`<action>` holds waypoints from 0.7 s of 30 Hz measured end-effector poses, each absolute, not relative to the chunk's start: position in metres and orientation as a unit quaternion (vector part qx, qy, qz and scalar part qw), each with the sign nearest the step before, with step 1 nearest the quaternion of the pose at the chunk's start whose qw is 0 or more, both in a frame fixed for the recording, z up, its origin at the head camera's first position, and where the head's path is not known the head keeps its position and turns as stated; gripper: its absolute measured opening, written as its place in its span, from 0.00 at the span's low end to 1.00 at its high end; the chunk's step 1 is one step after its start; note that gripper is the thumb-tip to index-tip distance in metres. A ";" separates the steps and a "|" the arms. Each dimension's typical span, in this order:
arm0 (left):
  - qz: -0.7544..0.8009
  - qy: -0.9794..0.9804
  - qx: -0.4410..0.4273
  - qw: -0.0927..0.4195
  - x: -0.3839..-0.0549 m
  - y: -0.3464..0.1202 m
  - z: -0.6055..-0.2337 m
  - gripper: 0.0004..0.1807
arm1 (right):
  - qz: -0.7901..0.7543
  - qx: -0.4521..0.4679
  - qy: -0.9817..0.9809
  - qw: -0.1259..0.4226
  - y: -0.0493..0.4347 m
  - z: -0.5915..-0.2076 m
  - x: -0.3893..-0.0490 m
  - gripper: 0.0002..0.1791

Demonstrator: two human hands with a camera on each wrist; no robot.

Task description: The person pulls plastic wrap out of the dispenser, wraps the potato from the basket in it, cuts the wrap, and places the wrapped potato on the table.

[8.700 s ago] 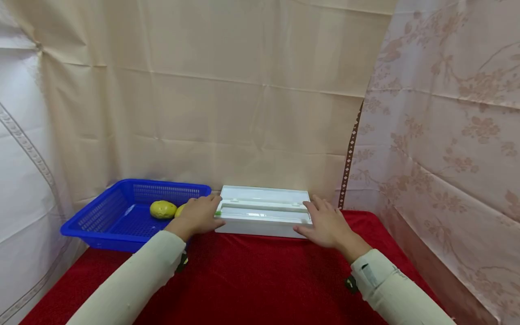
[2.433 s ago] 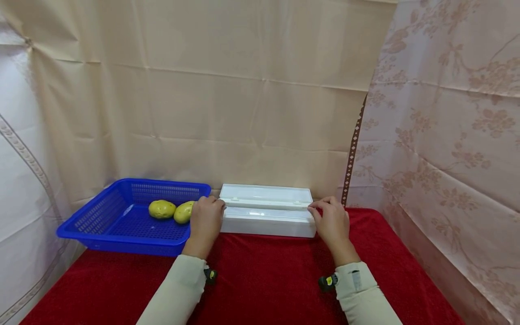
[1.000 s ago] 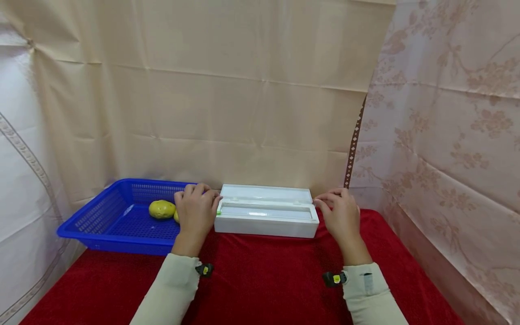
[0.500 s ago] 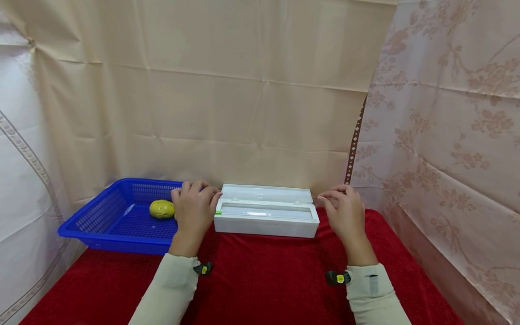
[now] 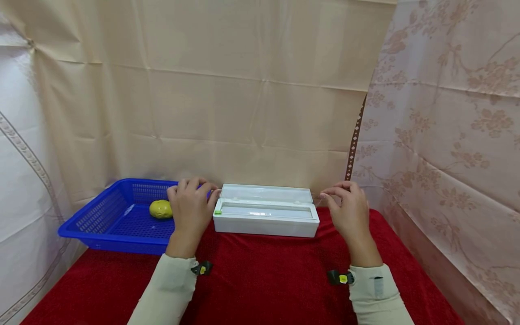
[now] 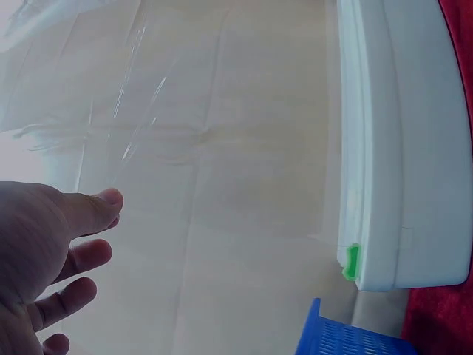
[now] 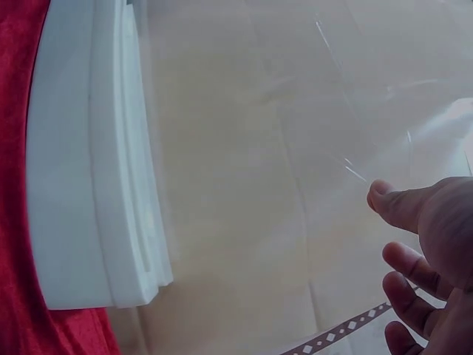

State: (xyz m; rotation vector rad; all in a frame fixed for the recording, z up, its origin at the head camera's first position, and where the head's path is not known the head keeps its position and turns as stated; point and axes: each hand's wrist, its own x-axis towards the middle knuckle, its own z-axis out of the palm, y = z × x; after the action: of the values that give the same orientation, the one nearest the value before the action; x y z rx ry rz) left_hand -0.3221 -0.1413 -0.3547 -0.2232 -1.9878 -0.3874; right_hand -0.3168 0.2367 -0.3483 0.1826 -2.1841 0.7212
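A long white cling film dispenser (image 5: 266,226) lies on the red cloth with its lid (image 5: 266,194) raised at the back. Clear cling film (image 6: 139,103) stretches from it towards both hands and shows mostly as glints and creases. Beyond the dispenser's left end, my left hand (image 5: 188,212) pinches one corner of the film between thumb and forefinger. On the opposite side my right hand (image 5: 350,212) pinches the other corner, just past the right end. In both wrist views the remaining fingers are loosely bent. A green slider (image 6: 352,262) sits at the dispenser's left end.
To the left stands a blue plastic basket (image 5: 118,246) holding a yellow potato-like item (image 5: 161,209); my left hand hides part of the basket. Red cloth (image 5: 264,280) covers the table. A beige curtain (image 5: 243,113) hangs directly behind the dispenser.
Earlier both hands rested at the dispenser's ends, then took the film's edge. Since then they have risen slightly and spread apart, drawing film out. The left hand now covers the second yellow item.
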 end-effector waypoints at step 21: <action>-0.179 -0.809 -0.104 0.550 -0.306 -0.141 -0.337 0.07 | 0.295 0.099 -0.843 0.439 0.238 -0.331 -0.302 0.04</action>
State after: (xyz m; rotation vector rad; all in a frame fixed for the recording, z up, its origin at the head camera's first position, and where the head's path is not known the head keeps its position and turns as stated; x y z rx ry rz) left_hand -0.3058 -0.1405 -0.3366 -0.2452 -1.9142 -0.4244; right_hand -0.3020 0.2379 -0.3311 0.2460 -2.0950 0.7322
